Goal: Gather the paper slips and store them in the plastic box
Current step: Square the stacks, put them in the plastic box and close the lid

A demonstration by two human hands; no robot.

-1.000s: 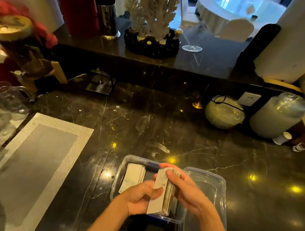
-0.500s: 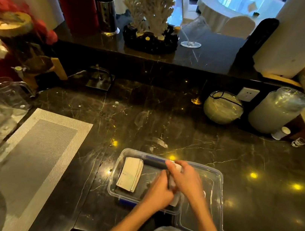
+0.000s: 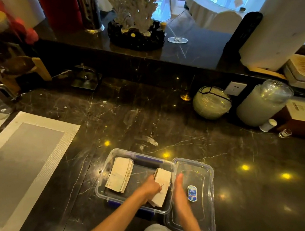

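Observation:
A clear plastic box (image 3: 108, 160) with blue clips stands on the dark marble counter near its front edge. One stack of white paper slips (image 3: 119, 173) lies flat in its left half. A second stack of slips (image 3: 163, 184) lies in its right half. My left hand (image 3: 149, 189) rests on that second stack, fingers curled against its left edge. My right hand (image 3: 180, 190) lies flat just right of the box wall, over the clear lid (image 3: 203, 182), holding nothing. The lid with a blue sticker lies open beside the box.
A grey woven placemat (image 3: 23, 155) lies at the left. A round glass jar (image 3: 212, 102), a tall clear container (image 3: 262, 106) and a small shot glass (image 3: 285, 133) stand at the back right. A raised ledge behind carries a coral ornament (image 3: 137, 14).
The stack I held upright in both hands above the box has gone down flat into the box's right half. My right hand has left it and moved over the lid.

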